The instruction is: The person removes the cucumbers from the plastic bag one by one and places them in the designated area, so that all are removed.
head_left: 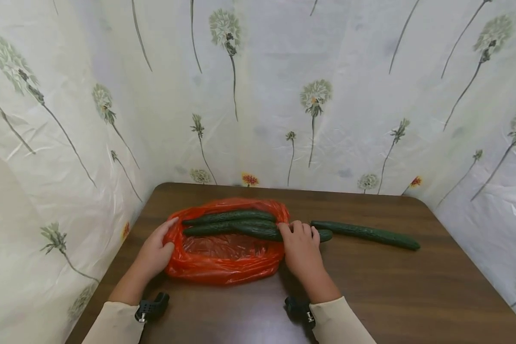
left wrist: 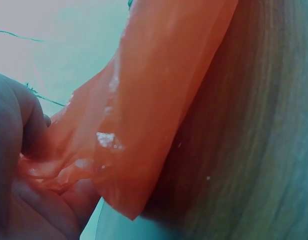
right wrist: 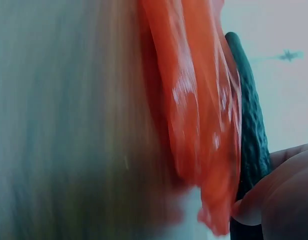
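A red plastic bag point(head_left: 223, 276) lies on the table with its mouth spread toward me. Dark green cucumbers point(head_left: 223, 217) lie lengthwise along the back of its opening. My left hand point(head_left: 154, 251) pinches the bag's left rim between thumb and fingers; in the left wrist view the film point(left wrist: 159, 90) bunches in that grip. At the bag's right end, my right hand point(head_left: 302, 248) holds a cucumber point(head_left: 326, 235), whose tip sticks out past the fingers to the right. The right wrist view shows thumb and fingers around this cucumber point(right wrist: 253, 120), beside the red film.
Another cucumber point(head_left: 370, 234) lies on the brown wooden table point(head_left: 413, 296), right of the bag. A pale curtain point(head_left: 266, 95) printed with dandelions hangs behind the table and along both sides. A black wrist camera point(head_left: 152, 308) sits on the left wrist, another point(head_left: 298, 310) on the right.
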Tool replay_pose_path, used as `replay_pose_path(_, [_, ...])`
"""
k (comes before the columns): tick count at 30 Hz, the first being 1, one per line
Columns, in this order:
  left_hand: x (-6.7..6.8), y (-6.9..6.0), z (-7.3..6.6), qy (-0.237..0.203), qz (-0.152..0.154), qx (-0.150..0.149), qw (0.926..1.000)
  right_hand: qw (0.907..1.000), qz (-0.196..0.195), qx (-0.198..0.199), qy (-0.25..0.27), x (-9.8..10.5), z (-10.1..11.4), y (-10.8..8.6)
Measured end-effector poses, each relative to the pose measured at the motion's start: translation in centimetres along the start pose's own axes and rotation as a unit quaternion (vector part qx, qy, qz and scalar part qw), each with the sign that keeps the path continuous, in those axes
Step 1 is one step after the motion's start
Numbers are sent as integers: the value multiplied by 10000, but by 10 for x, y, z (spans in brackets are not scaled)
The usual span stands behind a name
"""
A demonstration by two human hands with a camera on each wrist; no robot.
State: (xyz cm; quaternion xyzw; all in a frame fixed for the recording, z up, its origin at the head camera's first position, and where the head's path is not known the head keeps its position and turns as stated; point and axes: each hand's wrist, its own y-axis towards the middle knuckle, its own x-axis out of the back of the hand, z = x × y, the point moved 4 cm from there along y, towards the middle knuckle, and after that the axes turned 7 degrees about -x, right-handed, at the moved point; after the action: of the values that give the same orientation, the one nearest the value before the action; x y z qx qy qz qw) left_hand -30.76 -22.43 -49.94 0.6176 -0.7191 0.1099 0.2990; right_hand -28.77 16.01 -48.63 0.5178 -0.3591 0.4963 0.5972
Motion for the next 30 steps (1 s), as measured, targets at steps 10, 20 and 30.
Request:
replay_pose_path(10, [3,2,-1,41,-23,-126,9999,9995,-64,-303,67,4,-34,3])
replay_pose_path(20, [1,0,0,55,83,36,9999,9986,-12,-526,103,5,-64,-8])
replay_pose_path(30, [0,0,-1,-111,33,98,9999,9986,-51,-510,97,19,-88,-14])
